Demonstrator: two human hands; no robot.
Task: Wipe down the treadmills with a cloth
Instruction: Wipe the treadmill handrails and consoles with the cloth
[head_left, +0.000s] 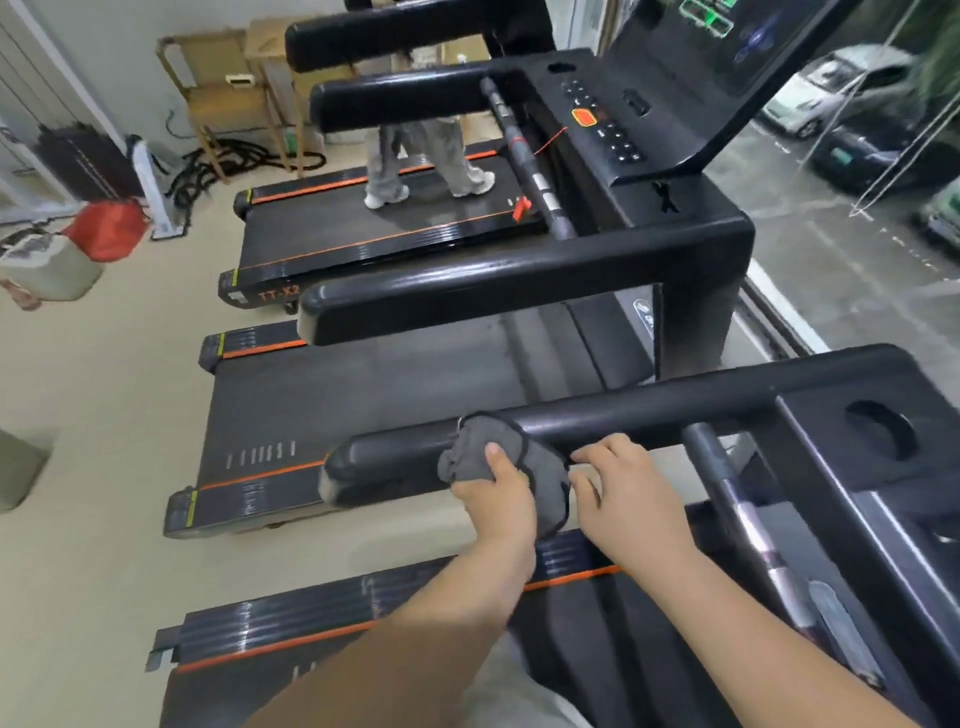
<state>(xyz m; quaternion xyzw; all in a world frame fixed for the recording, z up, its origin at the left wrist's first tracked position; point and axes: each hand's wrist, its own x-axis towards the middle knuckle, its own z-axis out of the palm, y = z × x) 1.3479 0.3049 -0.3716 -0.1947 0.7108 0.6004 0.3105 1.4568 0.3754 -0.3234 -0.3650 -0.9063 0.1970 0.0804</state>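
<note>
Grey cloth sits bunched over the nearest treadmill's handrail, close to its free end and draped down the near side. The left hand grips the wad, with the thumb pressed on top. The right hand has bent fingers at the cloth's hem; whether they pinch it cannot be determined. The cloth appears light, soft and likely to slide on the smooth black rail. Hold it by the thick folded part, wrapped round the bar.

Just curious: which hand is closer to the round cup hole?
Right. The right hand is at the handrail, left of the cup hole; the left hand, gripping the cloth, is farther left.
</note>
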